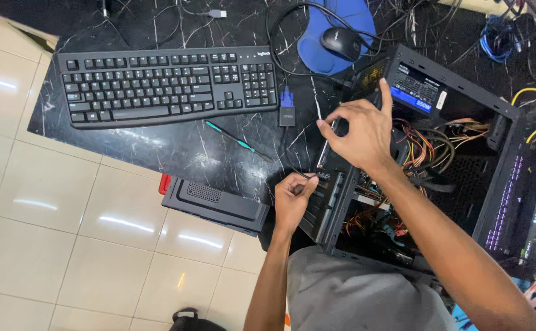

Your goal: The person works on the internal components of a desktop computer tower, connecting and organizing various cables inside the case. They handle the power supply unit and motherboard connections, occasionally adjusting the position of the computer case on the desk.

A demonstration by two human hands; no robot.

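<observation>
Pinching a thin black cable [304, 176]: left hand [292, 197] | right hand [358, 133] spread over open computer case [494, 202] | inside: power supply [414, 91], coloured wires [430, 146]

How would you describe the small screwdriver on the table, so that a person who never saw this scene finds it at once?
Start at the black keyboard on the black marble table. Just below its right end, a thin screwdriver with a teal handle lies slanted on the bare stone, left of the open black computer case. Unlike the black cables nearby, it is straight, rigid and teal-coloured.
</observation>
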